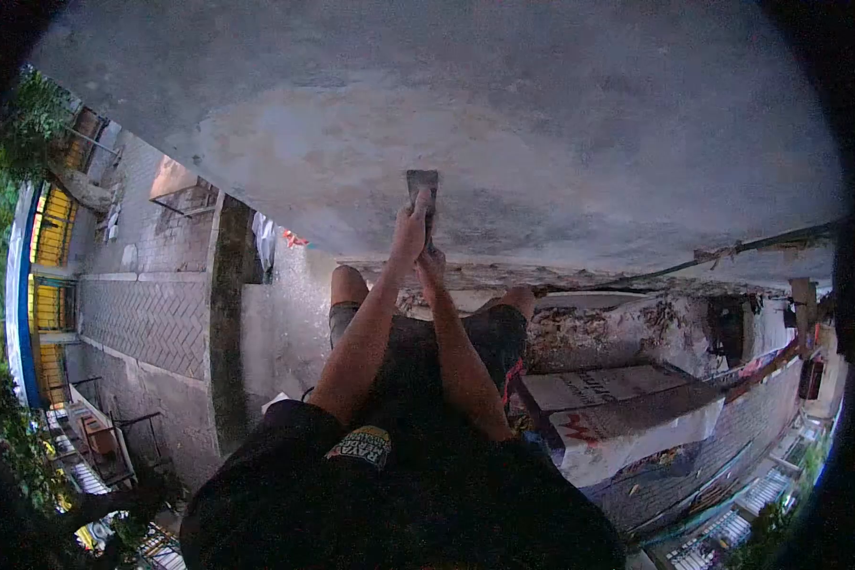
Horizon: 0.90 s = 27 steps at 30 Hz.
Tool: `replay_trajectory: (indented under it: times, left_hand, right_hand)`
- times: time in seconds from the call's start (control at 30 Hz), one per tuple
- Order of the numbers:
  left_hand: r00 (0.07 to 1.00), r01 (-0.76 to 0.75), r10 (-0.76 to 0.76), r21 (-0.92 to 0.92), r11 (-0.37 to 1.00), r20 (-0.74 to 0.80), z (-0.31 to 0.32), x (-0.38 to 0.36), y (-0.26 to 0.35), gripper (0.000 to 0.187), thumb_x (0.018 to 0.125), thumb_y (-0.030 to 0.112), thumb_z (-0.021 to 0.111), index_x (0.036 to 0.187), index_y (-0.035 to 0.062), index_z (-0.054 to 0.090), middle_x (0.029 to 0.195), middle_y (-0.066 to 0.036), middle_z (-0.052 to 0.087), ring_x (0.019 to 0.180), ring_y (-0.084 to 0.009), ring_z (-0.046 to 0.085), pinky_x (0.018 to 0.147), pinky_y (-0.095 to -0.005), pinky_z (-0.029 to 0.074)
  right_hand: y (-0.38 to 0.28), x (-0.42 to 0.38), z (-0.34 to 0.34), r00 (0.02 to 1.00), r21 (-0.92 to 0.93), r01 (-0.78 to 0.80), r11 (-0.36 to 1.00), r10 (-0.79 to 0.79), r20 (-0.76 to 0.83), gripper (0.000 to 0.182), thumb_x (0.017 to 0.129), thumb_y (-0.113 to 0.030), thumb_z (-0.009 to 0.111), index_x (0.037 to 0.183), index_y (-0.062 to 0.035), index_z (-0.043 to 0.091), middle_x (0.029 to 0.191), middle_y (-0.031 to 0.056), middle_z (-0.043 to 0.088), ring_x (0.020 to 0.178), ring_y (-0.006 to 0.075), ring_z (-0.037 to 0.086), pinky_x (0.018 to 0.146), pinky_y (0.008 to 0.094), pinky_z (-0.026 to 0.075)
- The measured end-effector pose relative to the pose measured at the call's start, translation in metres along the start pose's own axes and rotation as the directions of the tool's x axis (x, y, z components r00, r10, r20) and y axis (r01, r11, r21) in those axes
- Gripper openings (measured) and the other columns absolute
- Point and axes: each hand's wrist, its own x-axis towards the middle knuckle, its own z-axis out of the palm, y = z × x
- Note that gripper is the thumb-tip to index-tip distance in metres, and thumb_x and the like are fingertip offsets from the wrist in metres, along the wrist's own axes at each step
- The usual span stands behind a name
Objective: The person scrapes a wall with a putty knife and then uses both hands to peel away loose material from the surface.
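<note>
Near the wall's [579, 133] lower edge, left hand [408, 234] grips scraper [422, 179], right hand [433, 268] clasps handle end; blade at surface, any stroke calling for even pressure.

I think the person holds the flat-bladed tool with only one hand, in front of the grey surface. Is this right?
Not quite: in the head view, the left hand and right hand both hold the flat-bladed tool, in front of the grey surface.
</note>
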Motion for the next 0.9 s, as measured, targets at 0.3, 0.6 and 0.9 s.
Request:
replay_trajectory:
  times: [0.3, 0.6, 0.9]
  left_hand:
    - [0.990, 0.130, -0.125, 0.069, 0.989, -0.063, -0.010, 0.000, -0.015, 0.049, 0.074, 0.051, 0.046, 0.057, 0.0054, 0.047, 0.050, 0.002, 0.041, 0.043, -0.0090, 0.038, 0.041, -0.0243, 0.029]
    - [0.989, 0.060, -0.039, 0.140, 0.988, -0.145, 0.008, -0.009, 0.021, 0.046, 0.077, 0.046, 0.045, 0.062, 0.0023, 0.049, 0.050, 0.000, 0.041, 0.043, -0.0123, 0.039, 0.043, -0.0258, 0.032]
    - [0.999, -0.038, 0.044, 0.175, 0.984, -0.031, -0.005, -0.007, 0.013, 0.047, 0.078, 0.046, 0.042, 0.070, 0.0006, 0.052, 0.057, -0.003, 0.049, 0.052, -0.0133, 0.046, 0.048, -0.0277, 0.036]
  right_hand:
    - [0.005, -0.018, -0.005, 1.000, -0.019, -0.022, 1.000, 0.022, -0.004, 0.036, 0.070, -0.035, 0.058, 0.081, -0.0016, 0.052, 0.065, 0.0040, 0.051, 0.056, 0.0105, 0.043, 0.050, 0.0263, 0.036]
    - [-0.019, 0.000, 0.008, 0.995, -0.050, 0.097, 0.994, -0.097, -0.008, 0.036, 0.070, -0.036, 0.057, 0.079, -0.0009, 0.053, 0.064, 0.0065, 0.052, 0.055, 0.0121, 0.045, 0.050, 0.0281, 0.037]
    - [-0.007, -0.015, 0.004, 0.999, -0.063, 0.039, 0.997, -0.038, 0.025, 0.037, 0.071, -0.037, 0.055, 0.078, -0.0002, 0.054, 0.063, 0.0091, 0.054, 0.055, 0.0138, 0.047, 0.051, 0.0299, 0.037]
